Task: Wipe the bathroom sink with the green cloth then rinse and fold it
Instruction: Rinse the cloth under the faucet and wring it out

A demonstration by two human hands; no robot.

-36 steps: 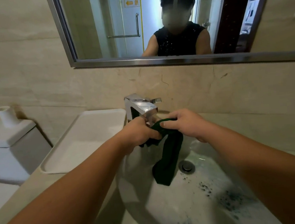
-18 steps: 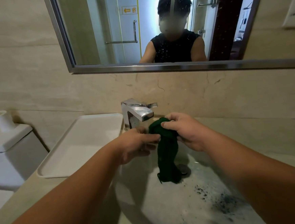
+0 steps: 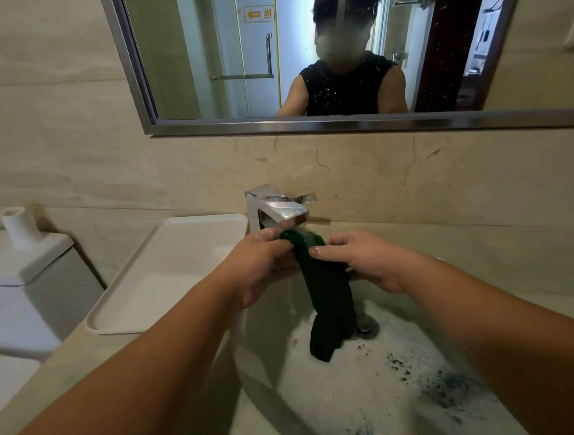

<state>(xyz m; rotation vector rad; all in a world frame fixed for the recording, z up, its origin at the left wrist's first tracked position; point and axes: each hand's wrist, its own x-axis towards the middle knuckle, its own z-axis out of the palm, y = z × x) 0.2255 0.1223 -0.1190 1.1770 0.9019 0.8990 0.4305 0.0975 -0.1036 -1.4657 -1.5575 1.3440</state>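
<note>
Our left hand (image 3: 262,267) and right hand (image 3: 368,266) meet just under the tap (image 3: 278,211). Each grip is pressed together on the upper end of the green cloth (image 3: 326,293). The left fingers curl round its top, right below the spout. The right thumb and fingers pinch it just beneath that.

The cloth hangs between the hands as a dark, bunched rope. Its lower end rests in the sink (image 3: 344,401), beside the drain (image 3: 366,326). A thin stream of water seems to fall past the left hand.

We judge this to be the rinse step, with wringing and folding not yet done. The next move likely calls for working the cloth under the water and then twisting it over the bowl. Dark specks (image 3: 439,387) lie on the near right of the bowl, so we think the sink may need another pass.

The spout sits close above the knuckles, leaving little room to lift. There is open space down into the bowl. A white tray (image 3: 189,219) lies on the table (image 3: 487,246) just left of the tap. Beyond it stands a toilet tank (image 3: 25,272). The wall and a mirror (image 3: 306,126) close off the back.
</note>
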